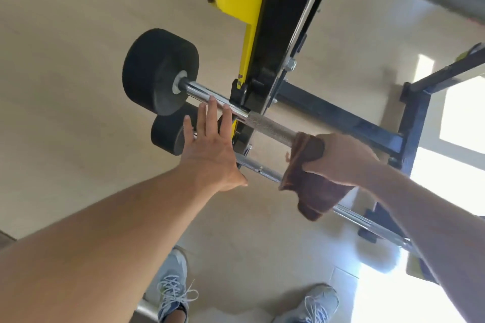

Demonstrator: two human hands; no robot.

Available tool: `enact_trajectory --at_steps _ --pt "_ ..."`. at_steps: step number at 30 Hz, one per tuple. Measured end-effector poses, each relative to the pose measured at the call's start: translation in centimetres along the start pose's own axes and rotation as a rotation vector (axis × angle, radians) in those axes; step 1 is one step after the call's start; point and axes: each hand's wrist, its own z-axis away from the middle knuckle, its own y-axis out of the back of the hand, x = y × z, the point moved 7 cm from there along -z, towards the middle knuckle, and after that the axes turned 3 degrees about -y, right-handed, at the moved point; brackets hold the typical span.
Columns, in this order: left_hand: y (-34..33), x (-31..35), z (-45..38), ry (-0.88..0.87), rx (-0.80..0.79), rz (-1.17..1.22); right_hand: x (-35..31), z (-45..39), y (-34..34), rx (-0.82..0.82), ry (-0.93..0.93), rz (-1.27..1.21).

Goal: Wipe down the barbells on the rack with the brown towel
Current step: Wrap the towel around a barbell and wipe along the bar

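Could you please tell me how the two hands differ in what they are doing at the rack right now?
The right hand is closed around the brown towel, wrapped on the upper barbell; the left hand holds nothing. The right hand's fingers are curled, while the left hand's fingers are spread flat and open. The right hand sits on the knurled part; the left reaches nearer the black weights. Both are bare.

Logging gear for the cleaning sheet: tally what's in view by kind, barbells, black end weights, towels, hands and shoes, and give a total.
Barbells: 2, upper bar and lower bar
Black end weights: 2, large and small
Brown towel: 1
Hands: 2, left hand and right hand
Shoes: 2, and
Total: 9
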Motion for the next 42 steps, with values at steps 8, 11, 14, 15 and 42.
enact_trajectory --at_steps 8,11,14,15,42 --pt "0.0 -0.6 0.0 -0.009 0.122 0.0 -13.3 -1.8 0.8 0.514 0.195 -0.044" --pt "0.0 -0.4 -0.2 -0.01 0.067 -0.034 -14.4 -2.4 0.6 0.559 0.244 -0.088" --pt "0.1 -0.1 -0.3 -0.004 -0.026 -0.049 -9.6 -2.1 0.1 0.414 0.234 0.033" --pt "0.0 -0.1 -0.3 -0.002 -0.045 -0.042 -7.1 -1.9 -0.1 0.335 0.207 0.068" --pt "0.0 -0.2 -0.2 -0.074 -0.038 0.042 3.9 2.3 -0.5 0.213 -0.1 0.178"
